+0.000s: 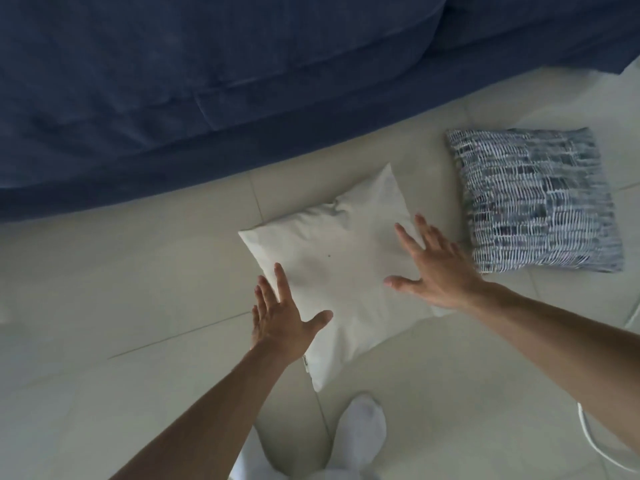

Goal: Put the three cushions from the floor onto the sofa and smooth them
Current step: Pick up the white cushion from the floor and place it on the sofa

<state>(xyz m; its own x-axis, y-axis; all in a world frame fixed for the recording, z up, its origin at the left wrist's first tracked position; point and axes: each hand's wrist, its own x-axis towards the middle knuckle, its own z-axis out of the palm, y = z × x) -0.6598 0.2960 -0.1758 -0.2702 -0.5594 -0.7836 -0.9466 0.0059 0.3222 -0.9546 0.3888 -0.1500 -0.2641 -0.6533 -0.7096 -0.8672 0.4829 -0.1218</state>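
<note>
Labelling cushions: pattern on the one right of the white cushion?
Blue-grey with broken white woven-look stripes; head view, slightly blurred.

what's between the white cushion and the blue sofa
Nothing: in the head view only bare pale floor tiles separate the white cushion from the blue sofa. The patterned cushion lies off to the right.

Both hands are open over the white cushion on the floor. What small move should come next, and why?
Probably close both hands on the white cushion's opposite edges. The left hand and right hand sit spread at its two sides, gripping nothing, and it lies flat on the tiles, not yet on the sofa.
</note>
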